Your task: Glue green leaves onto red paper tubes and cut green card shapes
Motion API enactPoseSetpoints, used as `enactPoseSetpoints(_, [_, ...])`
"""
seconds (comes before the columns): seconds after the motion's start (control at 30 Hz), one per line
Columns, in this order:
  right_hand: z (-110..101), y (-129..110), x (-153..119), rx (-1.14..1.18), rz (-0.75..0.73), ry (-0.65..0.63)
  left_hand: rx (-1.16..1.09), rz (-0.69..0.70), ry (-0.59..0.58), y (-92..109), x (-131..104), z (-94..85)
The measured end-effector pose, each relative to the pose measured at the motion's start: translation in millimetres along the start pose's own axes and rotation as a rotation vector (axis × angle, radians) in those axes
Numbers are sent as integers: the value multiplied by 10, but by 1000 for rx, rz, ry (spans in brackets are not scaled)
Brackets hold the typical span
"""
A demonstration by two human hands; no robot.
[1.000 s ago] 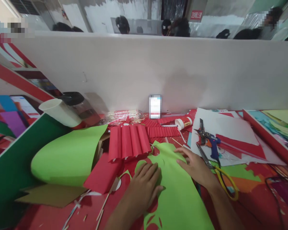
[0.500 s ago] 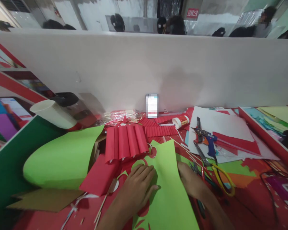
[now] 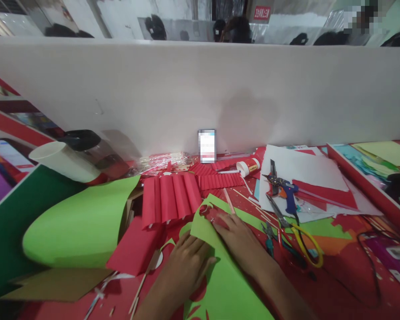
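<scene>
A light green paper sheet (image 3: 233,289) lies aslant in front of me, with cut-out shapes along its left part showing red beneath. My left hand (image 3: 191,260) lies on its left side, fingers stretched out and thumb apart; the folded-over top of the sheet reaches to its fingertips. My right hand (image 3: 238,235) is at the sheet's upper right edge, fingers bent over the edge beside a round hole; its thumb is hidden. Just beyond my hands is a pleated red paper piece (image 3: 173,198). A flat red paper piece (image 3: 136,249) lies left of my left hand.
To the right are yellow-handled scissors (image 3: 306,246), pliers (image 3: 269,235), a blue glue gun (image 3: 288,195) and white paper sheets (image 3: 306,171). A rolled green sheet (image 3: 76,222) and a white cup (image 3: 66,162) stand left. A phone (image 3: 207,146) leans against the partition (image 3: 153,93).
My right hand has moved left and up from beside the sheet onto its upper edge. The sheet's right edge has shifted left, its top folding over. My left hand stays nearly in place.
</scene>
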State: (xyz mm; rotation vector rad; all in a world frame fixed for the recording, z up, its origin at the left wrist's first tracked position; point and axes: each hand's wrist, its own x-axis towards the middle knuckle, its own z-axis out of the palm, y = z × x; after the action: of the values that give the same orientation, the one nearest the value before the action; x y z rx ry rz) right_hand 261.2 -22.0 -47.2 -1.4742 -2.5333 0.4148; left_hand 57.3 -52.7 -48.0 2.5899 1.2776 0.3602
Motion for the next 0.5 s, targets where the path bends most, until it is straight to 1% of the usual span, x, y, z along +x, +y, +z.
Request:
enactPoseSetpoints(0.1, [106,8,76,-113,-66,13,-35,-6,-18,19,33,-43])
enactPoseSetpoints(0.17, [148,26,117,-140,-114,19,-35,-13,-24,16,34,-40])
enactPoseSetpoints(0.23, [156,43,129,-143,-124,31,-25,-5,-9,3,23,-19])
enactPoseSetpoints(0.33, [123,46,87,-124,-63,43,0,21,21,-15,4,19])
enactPoseSetpoints(0.4, [88,38,36,-78,-26,56,14,17,21,-19,-2,31])
enactPoseSetpoints(0.5, [30,43,-43,105,27,116,23,15,10,-10,-3,23])
